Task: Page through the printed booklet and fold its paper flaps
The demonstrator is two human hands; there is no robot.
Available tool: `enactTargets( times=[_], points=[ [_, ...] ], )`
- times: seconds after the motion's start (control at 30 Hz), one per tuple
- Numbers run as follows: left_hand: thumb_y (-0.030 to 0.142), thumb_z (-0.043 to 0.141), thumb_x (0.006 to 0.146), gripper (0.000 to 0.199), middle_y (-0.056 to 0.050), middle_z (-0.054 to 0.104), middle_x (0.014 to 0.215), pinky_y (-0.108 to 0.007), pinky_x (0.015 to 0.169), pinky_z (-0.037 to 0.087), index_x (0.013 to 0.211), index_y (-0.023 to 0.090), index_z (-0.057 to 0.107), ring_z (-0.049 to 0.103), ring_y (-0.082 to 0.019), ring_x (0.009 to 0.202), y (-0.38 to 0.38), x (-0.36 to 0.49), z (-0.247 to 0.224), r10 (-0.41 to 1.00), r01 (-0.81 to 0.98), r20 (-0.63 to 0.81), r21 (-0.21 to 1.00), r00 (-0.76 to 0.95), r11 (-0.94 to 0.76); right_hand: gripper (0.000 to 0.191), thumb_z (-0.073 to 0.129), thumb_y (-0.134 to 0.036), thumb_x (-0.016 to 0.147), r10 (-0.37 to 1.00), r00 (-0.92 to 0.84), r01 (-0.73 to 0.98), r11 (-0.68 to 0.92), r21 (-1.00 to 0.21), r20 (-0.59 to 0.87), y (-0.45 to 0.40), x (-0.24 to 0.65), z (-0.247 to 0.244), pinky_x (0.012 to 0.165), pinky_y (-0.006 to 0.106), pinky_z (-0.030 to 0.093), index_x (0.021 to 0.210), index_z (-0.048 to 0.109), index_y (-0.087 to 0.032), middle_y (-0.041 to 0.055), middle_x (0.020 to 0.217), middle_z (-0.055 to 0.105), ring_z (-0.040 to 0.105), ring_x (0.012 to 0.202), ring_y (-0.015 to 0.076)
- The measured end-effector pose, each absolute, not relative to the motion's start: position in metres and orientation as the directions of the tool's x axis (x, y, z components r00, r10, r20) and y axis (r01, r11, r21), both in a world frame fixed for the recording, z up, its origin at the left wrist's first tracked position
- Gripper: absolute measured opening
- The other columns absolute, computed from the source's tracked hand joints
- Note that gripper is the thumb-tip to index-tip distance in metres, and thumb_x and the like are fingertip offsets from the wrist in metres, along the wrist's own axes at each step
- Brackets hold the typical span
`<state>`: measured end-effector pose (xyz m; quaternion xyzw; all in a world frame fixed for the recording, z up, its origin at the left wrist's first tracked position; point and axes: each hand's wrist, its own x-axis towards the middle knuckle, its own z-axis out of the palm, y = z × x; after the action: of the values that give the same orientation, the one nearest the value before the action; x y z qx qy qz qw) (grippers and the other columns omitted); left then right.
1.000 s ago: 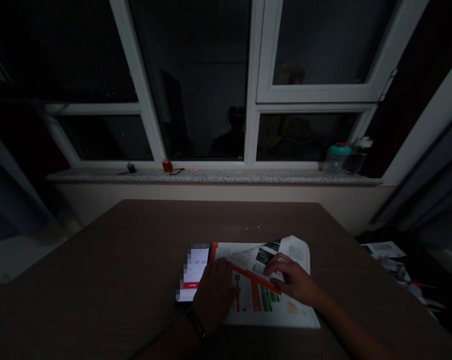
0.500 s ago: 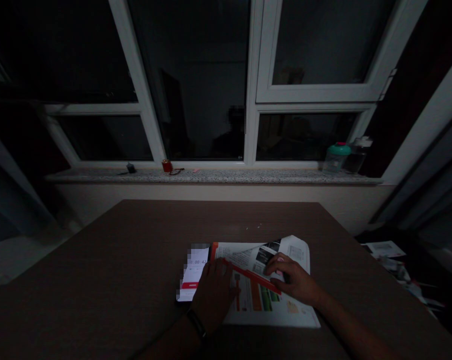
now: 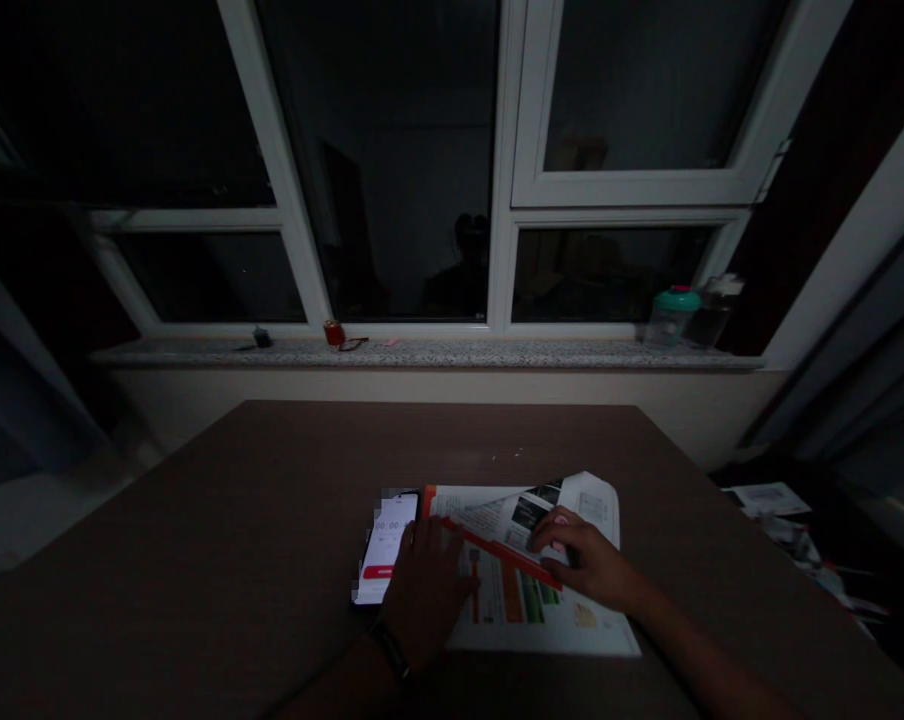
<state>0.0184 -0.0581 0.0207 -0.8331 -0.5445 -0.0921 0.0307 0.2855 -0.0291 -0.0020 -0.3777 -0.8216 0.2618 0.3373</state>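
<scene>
A printed sheet of paper lies on the table, its far part folded over in a slanting flap with an orange-red edge. My left hand rests flat over the sheet's left side, fingers stretched forward near the flap's left end. A dark band circles that wrist. My right hand lies on the flap's right part, fingers curved and thumb apart near the orange-red edge. Close by my left fingers, a phone shows a running timer, partly covered by that hand.
The brown table reaches to a wall below a window sill. On the sill stand a green-lidded bottle, a clear bottle and a small red item. Papers lie beyond the table's right edge.
My left hand has shifted very slightly on the sheet. My right hand and the folded flap look the same.
</scene>
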Motion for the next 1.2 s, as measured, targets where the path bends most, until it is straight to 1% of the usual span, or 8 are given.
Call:
enactTargets(
  times=[0.13,0.2,0.27,0.37,0.6,0.77,1.0,1.2],
  points=[
    [0.027,0.066,0.086,0.048,-0.011,0.050,0.139,-0.049,0.112,0.030,0.130,0.017,0.053,0.040,-0.031,0.131,-0.057,0.022,0.015,0.861,0.856,0.185,0.134,0.474,-0.500,0.023,0.063,-0.009,0.077,0.806,-0.479,0.443,0.564,-0.697,0.347,-0.029,0.285,-0.002,0.085,0.036,0.047,0.093,0.070,-0.024,0.0051,0.096,0.066,0.059,0.095,0.0218],
    [0.033,0.068,0.085,0.053,-0.010,0.047,0.143,-0.050,0.112,0.029,0.133,0.019,0.050,0.036,-0.032,0.135,-0.057,0.023,0.011,0.839,0.821,0.159,0.175,0.520,-0.543,0.022,0.063,-0.010,0.077,0.813,-0.474,0.451,0.553,-0.700,0.337,-0.029,0.285,-0.003,0.084,0.036,0.047,0.093,0.070,-0.024,0.0052,0.097,0.065,0.059,0.095,0.0219],
    [0.037,0.067,0.086,0.058,-0.011,0.043,0.147,-0.051,0.112,0.029,0.137,0.018,0.047,0.037,-0.032,0.135,-0.058,0.024,0.007,0.835,0.813,0.143,0.190,0.531,-0.550,0.021,0.064,-0.012,0.077,0.813,-0.474,0.452,0.554,-0.699,0.338,-0.029,0.285,-0.004,0.083,0.036,0.048,0.093,0.070,-0.024,0.0053,0.097,0.065,0.059,0.095,0.0221],
    [0.039,0.065,0.088,0.056,-0.012,0.043,0.147,-0.051,0.112,0.029,0.137,0.018,0.048,0.038,-0.032,0.135,-0.060,0.025,0.006,0.843,0.822,0.110,0.189,0.526,-0.538,0.020,0.063,-0.012,0.078,0.804,-0.481,0.438,0.566,-0.699,0.350,-0.029,0.285,-0.003,0.085,0.037,0.047,0.093,0.069,-0.024,0.0052,0.097,0.066,0.059,0.096,0.0224],
    [0.038,0.066,0.088,0.061,-0.013,0.041,0.148,-0.052,0.112,0.029,0.140,0.015,0.044,0.037,-0.033,0.136,-0.059,0.026,0.009,0.851,0.832,0.076,0.180,0.520,-0.524,0.019,0.064,-0.012,0.079,0.804,-0.486,0.436,0.563,-0.702,0.342,-0.030,0.284,0.000,0.086,0.038,0.047,0.093,0.070,-0.024,0.0056,0.097,0.066,0.059,0.097,0.0229],
    [0.041,0.063,0.090,0.057,-0.011,0.043,0.147,-0.051,0.113,0.028,0.139,0.017,0.046,0.037,-0.032,0.136,-0.057,0.023,0.005,0.832,0.808,0.124,0.196,0.541,-0.555,0.015,0.068,-0.019,0.079,0.809,-0.479,0.454,0.560,-0.693,0.340,-0.028,0.286,-0.006,0.088,0.039,0.047,0.093,0.070,-0.024,0.0063,0.098,0.066,0.059,0.099,0.0239],
    [0.030,0.070,0.086,0.056,-0.013,0.040,0.148,-0.052,0.112,0.029,0.136,0.019,0.049,0.035,-0.034,0.137,-0.057,0.023,0.015,0.853,0.834,0.089,0.183,0.514,-0.521,0.013,0.069,-0.025,0.081,0.795,-0.496,0.450,0.580,-0.679,0.351,-0.028,0.286,-0.005,0.087,0.039,0.047,0.095,0.070,-0.023,0.0069,0.098,0.066,0.059,0.098,0.0235],
    [0.030,0.072,0.084,0.056,-0.012,0.041,0.148,-0.053,0.112,0.029,0.135,0.021,0.050,0.035,-0.034,0.137,-0.054,0.021,0.013,0.853,0.832,0.105,0.185,0.512,-0.523,0.014,0.067,-0.024,0.082,0.788,-0.502,0.455,0.592,-0.665,0.357,-0.029,0.285,-0.002,0.089,0.041,0.046,0.096,0.068,-0.024,0.0063,0.099,0.066,0.059,0.099,0.0238]
  ],
)
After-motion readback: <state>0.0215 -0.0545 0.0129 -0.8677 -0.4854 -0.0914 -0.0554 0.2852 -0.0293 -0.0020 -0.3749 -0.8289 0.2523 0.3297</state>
